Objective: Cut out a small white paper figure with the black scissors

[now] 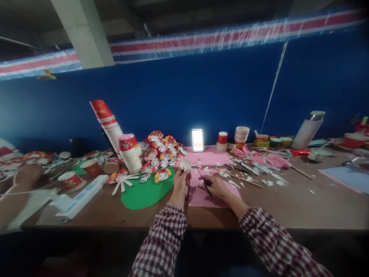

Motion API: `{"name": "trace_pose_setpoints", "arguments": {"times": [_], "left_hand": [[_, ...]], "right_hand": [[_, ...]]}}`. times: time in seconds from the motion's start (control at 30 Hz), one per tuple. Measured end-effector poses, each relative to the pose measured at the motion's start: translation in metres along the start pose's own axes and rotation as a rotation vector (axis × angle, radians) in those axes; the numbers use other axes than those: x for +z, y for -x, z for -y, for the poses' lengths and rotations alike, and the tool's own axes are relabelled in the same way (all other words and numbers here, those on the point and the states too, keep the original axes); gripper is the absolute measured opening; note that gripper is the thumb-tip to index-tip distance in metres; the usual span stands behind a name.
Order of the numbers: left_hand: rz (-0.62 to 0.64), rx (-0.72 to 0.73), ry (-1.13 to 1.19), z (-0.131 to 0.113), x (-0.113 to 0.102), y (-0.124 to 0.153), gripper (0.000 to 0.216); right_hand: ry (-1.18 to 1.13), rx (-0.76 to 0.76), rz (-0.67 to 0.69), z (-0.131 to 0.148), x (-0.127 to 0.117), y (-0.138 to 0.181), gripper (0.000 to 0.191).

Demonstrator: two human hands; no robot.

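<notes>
My left hand (181,184) is closed on a small piece of white paper (185,164), pinched upright between the fingers. To its right, my right hand (216,187) grips dark-handled scissors (206,185), whose blades point up and left toward the paper without touching it. Both hands are over a pink sheet (198,198) strewn with white paper scraps. Left of my left hand lies a green paper shape (141,198), with a heap of red, yellow and white paper cutouts (161,152) behind and partly on it.
Stacked paper cups (129,154) stand at left, near a white power strip (83,198). A glowing phone (197,140) stands at the back. Pens, brushes and pink crumpled paper (276,161) lie to the right, before a leaning white bottle (308,130). Another person's arm (21,192) is far left.
</notes>
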State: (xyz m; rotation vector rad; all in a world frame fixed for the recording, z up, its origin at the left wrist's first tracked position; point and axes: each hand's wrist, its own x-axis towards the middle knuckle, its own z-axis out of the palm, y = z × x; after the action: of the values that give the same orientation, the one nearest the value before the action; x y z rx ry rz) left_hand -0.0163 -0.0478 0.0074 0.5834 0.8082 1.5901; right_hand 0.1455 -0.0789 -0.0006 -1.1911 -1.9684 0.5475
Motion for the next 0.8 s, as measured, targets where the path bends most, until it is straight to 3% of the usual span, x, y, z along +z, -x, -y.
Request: {"name": "trace_pose_setpoints", "arguments": {"times": [0.13, 0.3, 0.4, 0.57, 0.8], "left_hand": [[-0.009, -0.024, 0.011, -0.001, 0.000, 0.003, 0.031], [-0.035, -0.043, 0.000, 0.004, 0.009, 0.001, 0.029], [-0.045, -0.061, -0.003, 0.013, 0.022, -0.002, 0.029], [-0.017, -0.087, -0.014, 0.026, 0.035, -0.003, 0.033], [-0.045, -0.078, -0.032, 0.023, 0.025, -0.002, 0.029]], "right_hand": [[-0.064, 0.031, -0.007, 0.007, -0.001, 0.001, 0.033], [-0.482, 0.159, 0.003, 0.015, 0.002, -0.002, 0.032], [-0.621, 0.193, -0.044, 0.014, 0.005, -0.004, 0.029], [-0.595, 0.187, -0.082, 0.006, 0.006, -0.005, 0.027], [-0.544, 0.210, -0.017, 0.000, 0.009, -0.003, 0.029]]}}
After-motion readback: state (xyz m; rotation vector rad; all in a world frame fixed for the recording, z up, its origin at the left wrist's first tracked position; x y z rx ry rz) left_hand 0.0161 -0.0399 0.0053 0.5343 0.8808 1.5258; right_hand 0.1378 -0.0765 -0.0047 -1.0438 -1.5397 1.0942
